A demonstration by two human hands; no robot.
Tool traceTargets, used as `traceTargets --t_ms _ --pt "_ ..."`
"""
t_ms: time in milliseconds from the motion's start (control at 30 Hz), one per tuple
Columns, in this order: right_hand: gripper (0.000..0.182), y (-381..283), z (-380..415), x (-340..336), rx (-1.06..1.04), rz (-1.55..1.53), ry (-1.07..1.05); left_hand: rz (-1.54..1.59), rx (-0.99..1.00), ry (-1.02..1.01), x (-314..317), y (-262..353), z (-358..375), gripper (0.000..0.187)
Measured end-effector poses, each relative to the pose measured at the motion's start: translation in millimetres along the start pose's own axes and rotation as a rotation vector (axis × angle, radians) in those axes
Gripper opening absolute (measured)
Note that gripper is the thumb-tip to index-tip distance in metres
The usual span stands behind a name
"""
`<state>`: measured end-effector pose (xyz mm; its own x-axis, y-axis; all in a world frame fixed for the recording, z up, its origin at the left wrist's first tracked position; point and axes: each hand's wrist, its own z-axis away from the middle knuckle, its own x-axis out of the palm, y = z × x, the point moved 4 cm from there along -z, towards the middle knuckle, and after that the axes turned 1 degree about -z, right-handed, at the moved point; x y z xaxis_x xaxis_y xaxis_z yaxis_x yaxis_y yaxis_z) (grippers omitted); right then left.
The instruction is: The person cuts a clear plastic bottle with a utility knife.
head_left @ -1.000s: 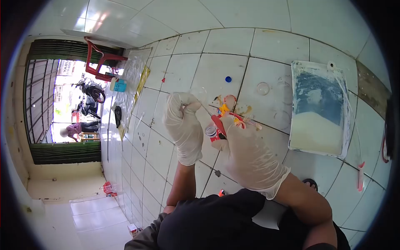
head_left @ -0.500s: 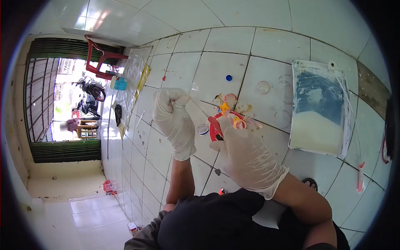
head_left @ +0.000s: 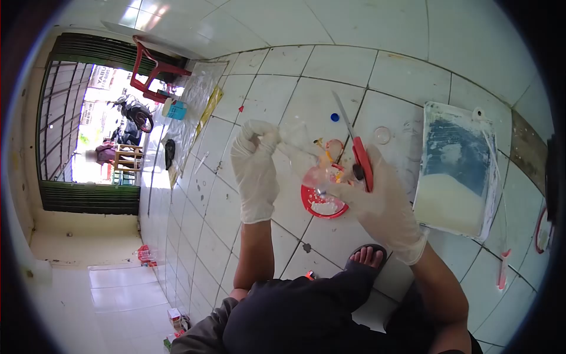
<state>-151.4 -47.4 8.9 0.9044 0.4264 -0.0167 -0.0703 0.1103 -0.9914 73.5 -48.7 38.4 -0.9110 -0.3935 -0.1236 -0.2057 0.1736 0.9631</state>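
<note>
My left hand, in a white glove, is closed with its fingertips pinched on clear plastic film. The film stretches toward my gloved right hand, whose fingers are wrapped around a red utility knife with a black knob. Its thin blade points up and away from me. Below the film, a red round lid with white residue lies on the floor. Orange and pink scraps lie just beyond it, partly hidden by the film and my right hand.
A white tray with a blue-grey and cream surface lies at right. A blue cap and a clear round lid rest on the tiles. At far left are a red chair, a blue-labelled tub and a person outside.
My right hand has moved right, and the knife has swung so its blade points away from me. The film now spans between my hands, and the red lid is more exposed.
</note>
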Motion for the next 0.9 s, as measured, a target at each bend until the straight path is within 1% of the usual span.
traceTargets --t_ms 33,67,100,133,167,200,267,300,333,367,433,500,567,600,667,700,767,800,833,900 --pt "0.061 9.0 -6.2 0.4 -0.020 -0.016 0.023 0.012 0.003 -0.004 6.3 0.8 4.4 0.003" --pt "0.070 17.1 -8.4 2.5 0.030 -0.025 0.014 0.070 -0.028 -0.038 13.7 0.4 9.4 0.003" --pt "0.070 25.9 -10.4 5.3 0.025 -0.017 0.020 0.125 -0.056 -0.070 19.2 -1.0 11.8 0.002" --pt "0.069 36.1 -10.3 10.1 0.020 -0.105 0.000 0.125 -0.002 -0.116 21.4 -2.1 13.6 0.003" --pt "0.068 40.8 -10.4 13.0 0.018 -0.195 -0.024 0.128 -0.002 -0.110 21.0 -1.7 13.5 0.003" --pt "0.068 37.3 -11.0 11.0 0.017 -0.190 -0.029 0.118 0.011 -0.115 21.2 0.6 13.4 0.004" --pt "0.067 27.0 -11.0 4.4 0.048 -0.027 -0.049 0.109 0.026 -0.111 23.4 8.9 14.4 0.008" --pt "0.067 25.0 -11.3 3.5 0.046 -0.024 -0.051 0.038 0.031 -0.087 25.4 15.9 15.5 0.009" --pt "0.065 23.6 -11.9 2.1 0.050 -0.093 -0.035 -0.033 0.038 -0.064 26.0 19.8 15.9 0.012" --pt "0.063 22.6 -12.1 0.8 0.056 -0.162 -0.018 -0.032 0.041 -0.064 24.8 19.7 16.2 0.012" --pt "0.062 19.8 -12.5 0.3 0.052 -0.104 -0.010 -0.352 0.178 -0.138 25.1 22.3 17.3 0.017" --pt "0.061 22.3 -12.2 1.6 0.052 -0.046 -0.004 -0.357 0.190 -0.118 26.7 20.8 16.7 0.018" --pt "0.053 28.0 -12.4 3.4 -0.033 -0.040 0.030 -0.218 0.133 -0.059 24.5 18.1 16.4 0.020" --pt "0.053 27.8 -11.2 4.8 -0.036 -0.038 0.028 -0.217 0.135 -0.056 25.3 18.5 16.5 0.020" --pt "0.042 21.2 -6.4 2.1 -0.167 -0.076 0.215 -0.163 0.064 0.052 21.4 17.5 15.8 0.018" --pt "0.042 14.7 -1.7 2.0 -0.171 -0.076 0.214 -0.163 0.067 0.054 20.5 17.5 14.8 0.018" --pt "0.033 -4.0 10.7 3.7 -0.195 0.064 0.163 -0.209 0.083 0.069 17.1 16.6 13.8 0.017" --pt "0.034 -6.1 13.1 9.1 -0.238 0.077 0.124 -0.211 0.080 0.069 16.1 15.9 13.8 0.017" --pt "0.034 -7.7 15.2 11.9 -0.237 0.077 0.125 -0.238 0.089 0.076 15.7 15.7 12.8 0.016" --pt "0.034 -10.9 19.2 20.2 -0.246 0.077 0.009 -0.265 0.101 0.080 16.7 17.0 12.1 0.015"
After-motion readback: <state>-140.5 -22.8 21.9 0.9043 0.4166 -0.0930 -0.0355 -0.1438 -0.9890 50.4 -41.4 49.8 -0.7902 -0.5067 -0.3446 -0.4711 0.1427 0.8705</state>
